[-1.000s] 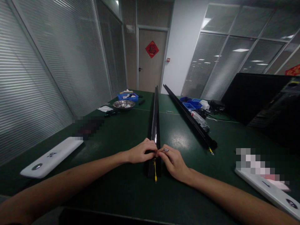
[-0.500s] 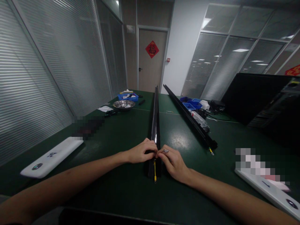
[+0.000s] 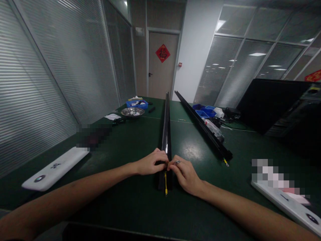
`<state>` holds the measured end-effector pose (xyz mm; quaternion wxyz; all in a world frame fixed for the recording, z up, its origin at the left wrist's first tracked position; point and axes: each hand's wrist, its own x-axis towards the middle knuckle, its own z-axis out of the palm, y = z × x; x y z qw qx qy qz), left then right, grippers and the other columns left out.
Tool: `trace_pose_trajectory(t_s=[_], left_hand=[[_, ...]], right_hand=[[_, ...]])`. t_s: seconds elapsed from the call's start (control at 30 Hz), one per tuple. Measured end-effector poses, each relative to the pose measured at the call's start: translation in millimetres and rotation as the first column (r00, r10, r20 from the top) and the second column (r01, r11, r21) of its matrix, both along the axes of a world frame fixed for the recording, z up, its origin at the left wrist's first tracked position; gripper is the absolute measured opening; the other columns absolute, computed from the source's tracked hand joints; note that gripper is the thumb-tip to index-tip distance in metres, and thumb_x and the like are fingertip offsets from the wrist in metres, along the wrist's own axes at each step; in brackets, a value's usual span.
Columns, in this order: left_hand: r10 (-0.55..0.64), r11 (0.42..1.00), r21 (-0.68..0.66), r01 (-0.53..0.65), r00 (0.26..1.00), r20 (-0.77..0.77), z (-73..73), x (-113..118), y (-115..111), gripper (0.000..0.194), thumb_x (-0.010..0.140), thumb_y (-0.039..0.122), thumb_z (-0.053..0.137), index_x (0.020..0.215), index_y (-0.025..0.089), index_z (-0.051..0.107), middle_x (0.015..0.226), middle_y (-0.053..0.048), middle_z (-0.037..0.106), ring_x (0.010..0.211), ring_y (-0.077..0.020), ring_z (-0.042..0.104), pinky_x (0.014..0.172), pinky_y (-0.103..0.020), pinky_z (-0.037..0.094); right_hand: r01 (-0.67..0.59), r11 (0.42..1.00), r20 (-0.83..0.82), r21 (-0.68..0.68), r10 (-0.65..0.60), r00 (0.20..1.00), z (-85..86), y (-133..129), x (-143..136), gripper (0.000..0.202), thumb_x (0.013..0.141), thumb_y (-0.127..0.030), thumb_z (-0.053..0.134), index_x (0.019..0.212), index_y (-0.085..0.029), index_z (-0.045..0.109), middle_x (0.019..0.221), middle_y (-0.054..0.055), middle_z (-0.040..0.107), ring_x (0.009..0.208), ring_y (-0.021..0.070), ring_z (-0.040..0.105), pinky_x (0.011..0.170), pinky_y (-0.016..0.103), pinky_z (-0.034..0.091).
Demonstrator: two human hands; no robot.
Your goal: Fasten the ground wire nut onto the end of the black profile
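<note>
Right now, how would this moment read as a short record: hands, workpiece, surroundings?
left hand: fingers at the near part of the central black rail; hand
right hand: fingertips meeting the left's over that rail, ring on a finger
pinched item: hidden by fingers
yellow lead: at the rail's near end
second rail: to the right, angled, with its own yellow lead
far left: metal bowl, blue tray
surface: green tabletop
</note>
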<state>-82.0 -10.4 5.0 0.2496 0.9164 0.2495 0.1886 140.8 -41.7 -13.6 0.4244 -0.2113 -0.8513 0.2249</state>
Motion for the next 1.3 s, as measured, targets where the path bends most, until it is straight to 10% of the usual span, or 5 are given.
trace_pose_trajectory(t_s=[0.67, 1.3], left_hand=[[-0.004, 1.0, -0.01, 0.004, 1.0, 0.014, 2.3, -0.5, -1.3, 0.019, 0.101, 0.027, 0.049, 0.099, 0.019, 0.066, 0.092, -0.002, 0.065, 0.095, -0.0203, 0.056, 0.09, -0.033, 0.031], [-0.008, 1.0, 0.007, 0.008, 1.0, -0.005, 0.4, -0.2, 0.1, 0.016, 0.1, 0.023, 0.049, 0.096, 0.02, 0.064, 0.092, -0.001, 0.066, 0.096, -0.0205, 0.057, 0.089, -0.032, 0.032]], right_hand=[[0.18, 0.982, -0.055, -0.062, -0.183, 0.982, -3.4, -1.0, -1.5, 0.019, 0.104, -0.023, 0.055, 0.098, -0.017, 0.072, 0.087, 0.006, 0.073, 0.07, 0.0163, 0.066, 0.065, 0.027, 0.049], [0.083, 0.966, -0.084, -0.244, -0.106, 0.991, 0.3, -2.0, -0.6, 0.015, 0.102, -0.029, 0.061, 0.093, -0.018, 0.066, 0.075, -0.001, 0.066, 0.052, 0.01, 0.055, 0.052, 0.021, 0.045]])
